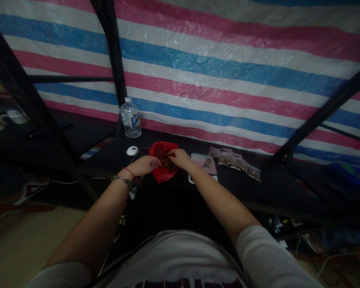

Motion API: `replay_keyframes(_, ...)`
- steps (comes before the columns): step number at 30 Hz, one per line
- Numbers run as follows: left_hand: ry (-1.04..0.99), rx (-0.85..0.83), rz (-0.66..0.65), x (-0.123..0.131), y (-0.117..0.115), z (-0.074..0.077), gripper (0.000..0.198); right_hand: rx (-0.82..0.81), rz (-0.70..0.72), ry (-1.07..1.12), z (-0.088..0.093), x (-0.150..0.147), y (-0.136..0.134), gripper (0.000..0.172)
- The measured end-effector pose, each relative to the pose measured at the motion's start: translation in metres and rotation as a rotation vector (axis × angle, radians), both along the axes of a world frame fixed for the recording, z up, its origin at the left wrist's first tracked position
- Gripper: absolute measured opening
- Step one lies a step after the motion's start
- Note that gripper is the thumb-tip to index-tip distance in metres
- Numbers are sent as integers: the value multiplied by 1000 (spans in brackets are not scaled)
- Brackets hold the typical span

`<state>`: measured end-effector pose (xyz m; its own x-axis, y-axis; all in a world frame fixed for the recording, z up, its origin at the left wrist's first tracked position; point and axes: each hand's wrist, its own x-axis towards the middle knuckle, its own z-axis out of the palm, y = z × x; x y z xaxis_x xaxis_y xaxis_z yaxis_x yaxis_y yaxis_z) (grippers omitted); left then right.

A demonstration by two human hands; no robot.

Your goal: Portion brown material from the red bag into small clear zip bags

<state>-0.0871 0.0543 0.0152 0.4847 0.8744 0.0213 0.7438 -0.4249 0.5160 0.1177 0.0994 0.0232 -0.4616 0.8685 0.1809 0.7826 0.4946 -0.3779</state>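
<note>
An opened red plastic bag (165, 176) sits on the dark tabletop, holding small dried brown pieces (167, 163) that I cannot name more exactly. At its left rim my left hand (145, 165) is closed, apparently gripping the bag's edge. My right hand (179, 158) reaches in from the other side, fingers pinched together over the brown pieces; what lies between them is too small to make out. Just right of this hand is a flat scale (195, 159), with a small clear packet (208, 163) of brown bits on its platform.
Several filled clear zip bags (232, 159) lie in a row right of the scale. A large clear plastic bottle (131, 120) stands at the back left, with a white rounded device (132, 151) before it. Black metal posts (112, 52) and a striped plastic sheet (213, 76) bound the table (276, 188).
</note>
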Motion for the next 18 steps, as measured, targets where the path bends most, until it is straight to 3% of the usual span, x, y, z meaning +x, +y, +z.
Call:
replay_keyframes(5, 16, 78, -110, 6, 0, 1, 32, -48, 158, -99, -8, 1, 1, 26)
replay_keyframes(8, 13, 107, -204, 10, -4, 5, 31, -74, 244, -186, -13, 0, 1, 37)
replay_keyframes(14, 123, -104, -211, 8, -14, 11, 30, -92, 249, -273, -13, 4, 7, 37)
replay_keyframes(18, 54, -100, -176, 12, -17, 8, 27, -146, 220, -334, -6, 14, 8, 38)
